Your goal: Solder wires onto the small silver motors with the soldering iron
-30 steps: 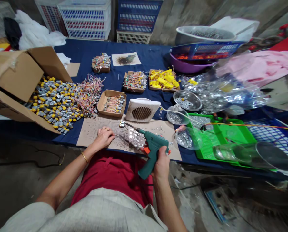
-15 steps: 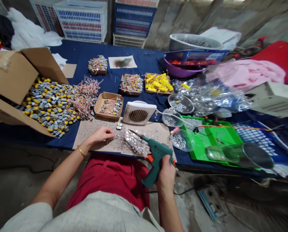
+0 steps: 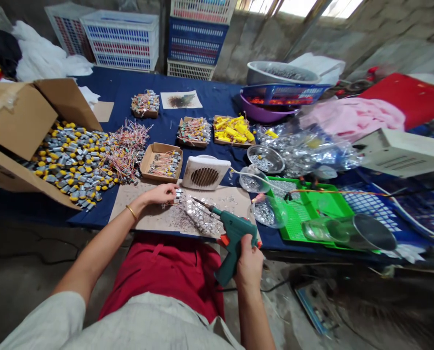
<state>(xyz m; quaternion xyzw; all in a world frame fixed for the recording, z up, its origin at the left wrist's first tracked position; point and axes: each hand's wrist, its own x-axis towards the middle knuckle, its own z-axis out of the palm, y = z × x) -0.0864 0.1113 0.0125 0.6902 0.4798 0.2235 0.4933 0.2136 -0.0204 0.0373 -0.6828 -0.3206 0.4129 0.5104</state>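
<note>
My right hand [image 3: 249, 262] grips the handle of a green soldering gun [image 3: 233, 237], its thin metal tip pointing left over a brown cardboard sheet [image 3: 234, 199] strewn with small shiny metal parts [image 3: 202, 218]. My left hand [image 3: 161, 194] rests on the same sheet, fingers pinched at a small silver motor [image 3: 178, 194] near the sheet's far edge. A gold bangle circles my left wrist.
A tipped cardboard box [image 3: 20, 121] spills yellow-capped motors [image 3: 71, 158] at left, beside loose coloured wires [image 3: 129, 146]. Small trays of wired motors [image 3: 163, 163], a white fan [image 3: 204, 172], a green tray [image 3: 311, 209], a glass jar [image 3: 348, 232] and bags of parts [image 3: 307, 150] crowd the blue table.
My left hand has slid forward and right to the small motor. The soldering gun has drawn back slightly toward me. The camera has tilted a little.
</note>
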